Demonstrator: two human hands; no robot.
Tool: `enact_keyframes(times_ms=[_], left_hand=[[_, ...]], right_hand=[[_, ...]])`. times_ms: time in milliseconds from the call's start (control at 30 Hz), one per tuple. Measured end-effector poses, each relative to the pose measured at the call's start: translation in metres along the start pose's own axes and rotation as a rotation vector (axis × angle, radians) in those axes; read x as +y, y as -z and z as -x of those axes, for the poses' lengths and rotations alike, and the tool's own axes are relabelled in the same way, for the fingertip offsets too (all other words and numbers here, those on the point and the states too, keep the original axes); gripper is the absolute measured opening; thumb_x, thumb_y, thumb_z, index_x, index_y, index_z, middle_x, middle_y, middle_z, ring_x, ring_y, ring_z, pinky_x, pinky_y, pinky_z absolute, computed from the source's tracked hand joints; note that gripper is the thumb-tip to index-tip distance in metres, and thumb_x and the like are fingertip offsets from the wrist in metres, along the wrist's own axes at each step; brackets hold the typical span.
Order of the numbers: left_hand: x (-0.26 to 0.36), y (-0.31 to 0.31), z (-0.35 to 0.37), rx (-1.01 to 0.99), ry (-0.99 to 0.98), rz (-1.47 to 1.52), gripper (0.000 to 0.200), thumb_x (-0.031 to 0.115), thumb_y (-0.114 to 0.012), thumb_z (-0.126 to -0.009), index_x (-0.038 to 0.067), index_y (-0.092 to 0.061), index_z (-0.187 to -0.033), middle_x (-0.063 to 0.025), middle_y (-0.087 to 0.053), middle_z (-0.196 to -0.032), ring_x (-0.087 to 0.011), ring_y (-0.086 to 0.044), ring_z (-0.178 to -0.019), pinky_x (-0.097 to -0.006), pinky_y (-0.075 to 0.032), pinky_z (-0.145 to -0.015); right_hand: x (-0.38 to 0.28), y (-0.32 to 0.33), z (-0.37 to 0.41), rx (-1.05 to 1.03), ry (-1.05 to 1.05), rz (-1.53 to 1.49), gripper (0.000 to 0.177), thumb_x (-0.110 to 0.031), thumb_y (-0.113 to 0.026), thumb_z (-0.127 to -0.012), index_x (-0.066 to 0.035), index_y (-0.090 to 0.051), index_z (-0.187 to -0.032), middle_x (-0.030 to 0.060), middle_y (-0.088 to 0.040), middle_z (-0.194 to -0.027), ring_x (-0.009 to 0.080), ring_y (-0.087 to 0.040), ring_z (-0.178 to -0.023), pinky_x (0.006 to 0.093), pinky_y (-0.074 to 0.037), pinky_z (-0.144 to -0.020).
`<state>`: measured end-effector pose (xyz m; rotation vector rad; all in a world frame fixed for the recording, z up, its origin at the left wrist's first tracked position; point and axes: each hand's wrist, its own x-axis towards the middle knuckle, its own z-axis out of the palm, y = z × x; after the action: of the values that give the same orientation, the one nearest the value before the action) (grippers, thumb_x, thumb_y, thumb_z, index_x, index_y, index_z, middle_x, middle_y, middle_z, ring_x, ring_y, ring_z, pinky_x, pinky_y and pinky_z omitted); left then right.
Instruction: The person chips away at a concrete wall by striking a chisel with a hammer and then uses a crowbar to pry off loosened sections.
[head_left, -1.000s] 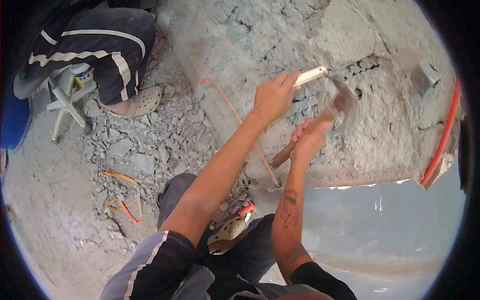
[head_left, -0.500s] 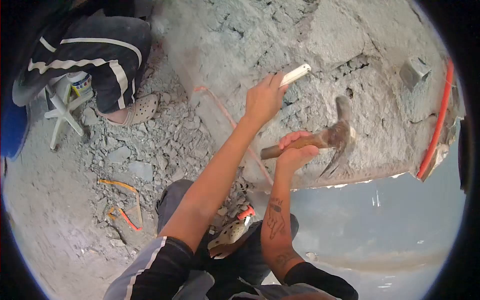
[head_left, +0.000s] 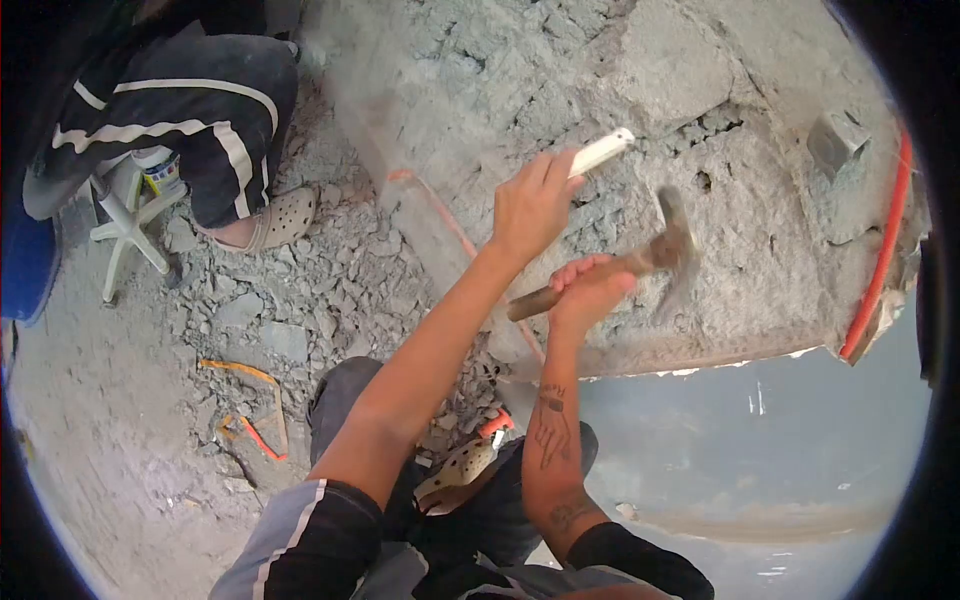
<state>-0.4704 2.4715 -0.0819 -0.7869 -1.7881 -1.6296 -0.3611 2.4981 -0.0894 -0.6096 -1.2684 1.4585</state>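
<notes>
My left hand point(head_left: 534, 208) is wrapped round a pale, flat-sided bar point(head_left: 603, 152), whose end with a small dark hole sticks out past the fingers. Below and to the right, my right hand point(head_left: 592, 292) grips the wooden handle of a hammer point(head_left: 672, 242). The hammer's metal head lies to the right of that hand, slightly blurred, over the rough, broken grey concrete point(head_left: 740, 210). The far end of the bar is hidden inside my left hand.
Another person's leg and perforated shoe point(head_left: 285, 220) are at the upper left, by a white stool base point(head_left: 125, 228). Rubble point(head_left: 330, 290) covers the floor. A red conduit point(head_left: 882, 260) and a grey box point(head_left: 838, 145) are at the right.
The hammer and my right hand have shifted slightly left, with the hammer head turned a little. The bar in my left hand has moved slightly right. The view has shifted a little.
</notes>
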Motion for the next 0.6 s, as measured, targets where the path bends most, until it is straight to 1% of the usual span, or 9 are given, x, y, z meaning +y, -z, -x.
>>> enact_keyframes(times_ms=[33,100,233,333,400,433,500,533,600], left_hand=[[0.003,-0.001,0.0,-0.015,-0.04,0.029,0.034,0.024,-0.065,-0.085,0.01,-0.055,-0.114,-0.0079,-0.056,-0.085,-0.027,-0.062,-0.067,-0.0374,-0.048,-0.05],[0.004,-0.002,0.001,-0.034,-0.081,0.061,0.033,0.024,-0.064,-0.086,0.01,-0.055,-0.115,-0.0077,-0.056,-0.085,-0.0268,-0.062,-0.067,-0.0373,-0.048,-0.049],[-0.004,-0.007,-0.005,-0.001,-0.059,0.069,0.032,0.024,-0.063,-0.086,0.012,-0.055,-0.115,-0.007,-0.056,-0.084,-0.0266,-0.062,-0.066,-0.0379,-0.048,-0.049],[-0.006,-0.008,-0.002,-0.045,-0.051,0.06,0.033,0.023,-0.063,-0.087,0.013,-0.056,-0.117,-0.0071,-0.057,-0.084,-0.0272,-0.061,-0.066,-0.038,-0.047,-0.049],[-0.009,-0.008,-0.003,-0.064,-0.043,0.06,0.033,0.022,-0.062,-0.088,0.013,-0.057,-0.119,-0.0073,-0.058,-0.085,-0.0277,-0.061,-0.066,-0.0376,-0.046,-0.049],[-0.009,-0.007,-0.004,-0.069,-0.047,0.061,0.033,0.022,-0.062,-0.087,0.012,-0.058,-0.119,-0.0073,-0.058,-0.085,-0.0278,-0.061,-0.066,-0.0378,-0.046,-0.049],[-0.011,-0.008,-0.004,-0.078,-0.052,0.063,0.033,0.021,-0.063,-0.087,0.012,-0.058,-0.119,-0.0073,-0.058,-0.085,-0.0279,-0.061,-0.066,-0.038,-0.046,-0.049],[-0.013,-0.01,-0.004,-0.053,-0.074,0.061,0.033,0.021,-0.063,-0.087,0.012,-0.058,-0.118,-0.0072,-0.058,-0.084,-0.0278,-0.061,-0.066,-0.0381,-0.046,-0.049],[-0.01,-0.012,-0.003,-0.023,-0.096,0.062,0.033,0.021,-0.064,-0.086,0.012,-0.058,-0.118,-0.0071,-0.058,-0.084,-0.0278,-0.061,-0.066,-0.0383,-0.046,-0.049]], right_hand=[[-0.004,-0.003,-0.003,0.002,-0.003,0.0,0.067,-0.07,-0.028,-0.092,-0.005,-0.042,-0.079,0.0035,-0.038,-0.059,0.0146,-0.038,-0.043,0.0299,-0.034,-0.038],[-0.016,-0.008,-0.006,-0.163,-0.126,0.331,0.069,-0.072,-0.027,-0.091,-0.006,-0.041,-0.08,0.0039,-0.038,-0.058,0.0152,-0.038,-0.042,0.0301,-0.034,-0.039],[-0.009,-0.002,0.002,-0.165,-0.062,0.296,0.07,-0.074,-0.026,-0.089,-0.006,-0.042,-0.081,0.0042,-0.039,-0.057,0.016,-0.038,-0.042,0.0296,-0.035,-0.04],[-0.007,0.008,0.01,-0.165,0.081,0.229,0.072,-0.075,-0.025,-0.089,-0.006,-0.043,-0.081,0.0042,-0.041,-0.058,0.0155,-0.039,-0.043,0.0289,-0.035,-0.041],[-0.012,0.007,0.01,-0.133,0.32,0.274,0.072,-0.076,-0.025,-0.088,-0.007,-0.043,-0.082,0.0035,-0.04,-0.058,0.0148,-0.039,-0.044,0.0286,-0.035,-0.041],[-0.005,0.007,0.005,-0.131,0.317,0.274,0.072,-0.076,-0.025,-0.088,-0.007,-0.043,-0.082,0.0035,-0.04,-0.058,0.0148,-0.039,-0.044,0.0286,-0.035,-0.041],[0.017,0.003,-0.014,-0.194,0.53,0.017,0.063,-0.068,-0.032,-0.092,-0.007,-0.044,-0.08,0.0038,-0.04,-0.058,0.0148,-0.039,-0.044,0.029,-0.036,-0.042],[0.021,-0.001,-0.022,-0.188,0.529,0.02,0.063,-0.068,-0.032,-0.092,-0.007,-0.044,-0.08,0.0038,-0.04,-0.058,0.0148,-0.039,-0.044,0.029,-0.036,-0.042],[0.023,-0.009,-0.037,-0.218,0.157,0.39,0.053,-0.057,-0.037,-0.096,-0.007,-0.045,-0.079,0.0042,-0.04,-0.06,0.0153,-0.039,-0.046,0.0301,-0.036,-0.042]])
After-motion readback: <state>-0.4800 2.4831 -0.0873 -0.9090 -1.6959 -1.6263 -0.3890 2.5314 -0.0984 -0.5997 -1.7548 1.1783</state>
